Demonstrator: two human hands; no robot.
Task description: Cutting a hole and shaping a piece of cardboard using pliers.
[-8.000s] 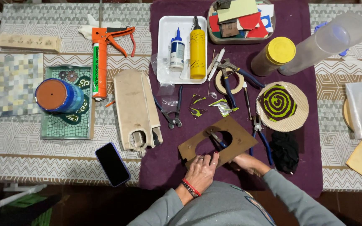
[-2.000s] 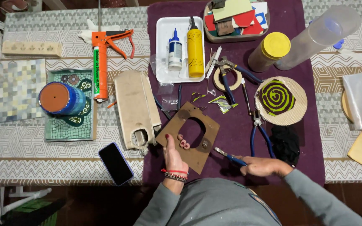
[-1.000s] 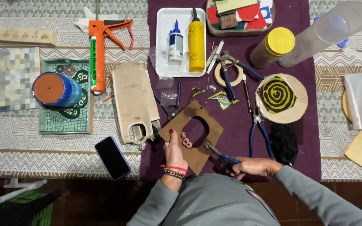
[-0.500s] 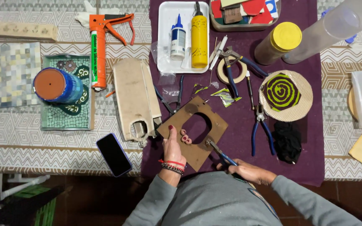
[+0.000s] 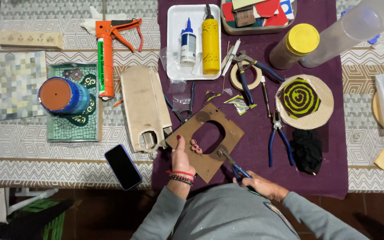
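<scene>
A brown board with a rounded hole cut in its middle lies on the purple cloth. My left hand grips its near left side, fingers curled into the hole. My right hand holds blue-handled pliers at the table's front edge; their jaws bite the board's near edge by the hole.
A black phone lies left of my left hand. Beyond are a wooden cut-out, an orange caulking gun, a white tray with glue bottles, more pliers, a spiral mosaic disc and a yellow-lidded jar.
The board has been turned and shifted a little; my left hand moved onto its left side and the pliers came from the right onto the board's near edge.
</scene>
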